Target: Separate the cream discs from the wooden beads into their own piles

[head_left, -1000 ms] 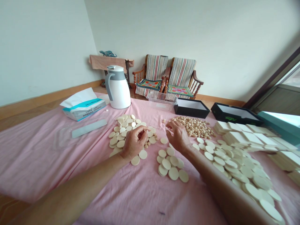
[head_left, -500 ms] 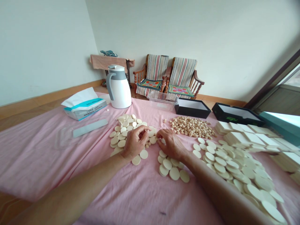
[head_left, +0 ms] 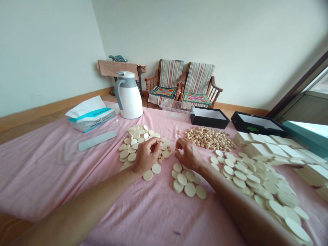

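My left hand (head_left: 146,155) rests on the pink cloth (head_left: 51,171) at the near edge of a pile of cream round discs (head_left: 135,141), fingers curled in a pinch on something I cannot make out. My right hand (head_left: 188,153) hovers just right of it, fingers pinched together above a small group of larger discs (head_left: 187,181); what they hold is too small to name. A heap of small tan beads (head_left: 208,138) lies beyond the right hand. More large discs (head_left: 256,181) spread along my right forearm.
A white jug (head_left: 128,99), a tissue pack (head_left: 89,118), a clear tub (head_left: 176,108) and two black boxes (head_left: 208,117) stand at the back. Stacks of cream square tiles (head_left: 271,150) lie at the right. A clear plastic bag (head_left: 84,145) lies left. Two striped chairs (head_left: 184,83) stand by the wall.
My right hand moved left from the bead heap, dipped to the discs beside my left hand, then lifted slightly with fingers pinched. My left hand stayed in place.
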{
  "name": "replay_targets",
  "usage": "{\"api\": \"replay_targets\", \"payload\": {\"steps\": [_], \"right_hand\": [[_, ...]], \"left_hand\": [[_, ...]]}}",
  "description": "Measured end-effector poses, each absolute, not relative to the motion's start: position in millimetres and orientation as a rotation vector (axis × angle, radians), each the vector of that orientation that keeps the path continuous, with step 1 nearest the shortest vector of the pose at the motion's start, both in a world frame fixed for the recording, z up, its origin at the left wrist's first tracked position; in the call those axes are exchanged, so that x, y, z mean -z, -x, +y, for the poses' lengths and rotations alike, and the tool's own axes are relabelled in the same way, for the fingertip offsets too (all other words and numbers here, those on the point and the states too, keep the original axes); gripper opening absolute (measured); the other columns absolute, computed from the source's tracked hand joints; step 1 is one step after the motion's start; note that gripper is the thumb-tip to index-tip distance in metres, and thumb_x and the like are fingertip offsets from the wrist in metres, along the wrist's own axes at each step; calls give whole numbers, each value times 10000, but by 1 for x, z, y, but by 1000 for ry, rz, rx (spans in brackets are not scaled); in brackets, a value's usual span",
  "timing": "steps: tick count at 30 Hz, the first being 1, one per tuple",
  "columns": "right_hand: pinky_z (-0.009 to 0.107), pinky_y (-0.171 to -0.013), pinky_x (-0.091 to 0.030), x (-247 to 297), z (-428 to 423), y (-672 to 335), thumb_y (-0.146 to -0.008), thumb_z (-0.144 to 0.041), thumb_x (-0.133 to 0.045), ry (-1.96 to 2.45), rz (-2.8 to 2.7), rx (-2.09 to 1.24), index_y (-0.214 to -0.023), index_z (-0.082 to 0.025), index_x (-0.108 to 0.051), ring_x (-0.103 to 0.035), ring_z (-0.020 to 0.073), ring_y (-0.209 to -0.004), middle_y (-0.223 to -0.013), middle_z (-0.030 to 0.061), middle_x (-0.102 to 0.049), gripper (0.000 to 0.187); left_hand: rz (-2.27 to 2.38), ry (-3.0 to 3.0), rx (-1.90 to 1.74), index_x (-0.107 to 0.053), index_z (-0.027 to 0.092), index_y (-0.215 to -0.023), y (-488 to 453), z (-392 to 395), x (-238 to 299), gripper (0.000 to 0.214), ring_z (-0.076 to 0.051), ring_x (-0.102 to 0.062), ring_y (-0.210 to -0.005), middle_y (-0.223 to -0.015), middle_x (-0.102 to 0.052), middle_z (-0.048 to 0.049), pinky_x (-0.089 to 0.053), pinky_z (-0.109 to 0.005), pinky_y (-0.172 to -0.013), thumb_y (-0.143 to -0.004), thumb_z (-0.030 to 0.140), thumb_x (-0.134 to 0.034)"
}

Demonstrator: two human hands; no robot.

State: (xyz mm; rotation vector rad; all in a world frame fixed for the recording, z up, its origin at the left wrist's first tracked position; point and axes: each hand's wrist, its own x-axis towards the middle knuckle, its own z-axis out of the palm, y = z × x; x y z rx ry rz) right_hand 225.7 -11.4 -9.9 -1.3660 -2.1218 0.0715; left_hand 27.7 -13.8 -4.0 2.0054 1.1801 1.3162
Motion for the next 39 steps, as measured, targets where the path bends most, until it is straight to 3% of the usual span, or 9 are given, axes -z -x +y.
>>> {"api": "replay_targets", "payload": {"steps": [5, 13, 21, 24, 28, 34, 39], "right_hand": [[359, -773, -381, 9, -1, -242, -772, -131, -504, 1552, -1801, 262, -915, -174, -567, -490, 243, -875, -908, 102, -577, 162], [318, -818, -405, 1, -20, -218, -868, -76, -429, 1160, -2342, -121, -1015, -188, -608, -532, 181, -893, -963, 66, -603, 257], [260, -741, -422, 6, -19, -218, -821, -56, -477, 1247, -2287, -242, -886, -162, -613, -540, 150, -810, -893, 56, -575, 184], [283, -740, -424, 9, -12, -228, -787, -31, -466, 1349, -2157, -105, -892, -162, -614, -535, 170, -810, -895, 66, -576, 224], [388, -833, -407, 8, -3, -241, -777, -44, -486, 1530, -1907, 231, -1007, -160, -636, -520, 248, -941, -1046, 127, -590, 298], [329, -842, -445, 6, -10, -228, -817, -13, -425, 1151, -2202, -184, -1074, -189, -635, -577, 183, -931, -1007, 73, -647, 376], [340, -892, -429, 4, -18, -215, -824, 13, -404, 1102, -2401, -190, -1211, -192, -582, -561, 187, -1061, -1157, 95, -628, 473]], "left_hand": [[1160, -1997, -1317, -646, 142, -908, -29, -14, 4, 189, -89, -500, -516, -571, -543, 25, -381, -181, -510, -869, 243, -491], [1176, -2022, -1317, -646, 150, -896, -29, -15, 2, 195, -90, -487, -500, -563, -539, 27, -376, -187, -506, -879, 255, -484], [1170, -2031, -1303, -647, 150, -899, -28, -15, 3, 195, -89, -475, -498, -563, -526, 28, -367, -187, -497, -878, 251, -482], [1161, -2016, -1315, -645, 148, -894, -28, -15, 3, 192, -87, -470, -488, -550, -517, 33, -364, -184, -490, -875, 253, -485], [1153, -2002, -1313, -643, 145, -890, -29, -15, 3, 185, -89, -491, -504, -561, -530, 30, -376, -183, -501, -871, 247, -489], [1158, -2014, -1312, -642, 148, -895, -28, -14, 4, 190, -88, -486, -497, -563, -535, 29, -374, -179, -493, -875, 254, -485], [1146, -2002, -1328, -644, 156, -893, -29, -15, 2, 190, -88, -490, -483, -556, -538, 31, -382, -181, -491, -877, 252, -481]]}}
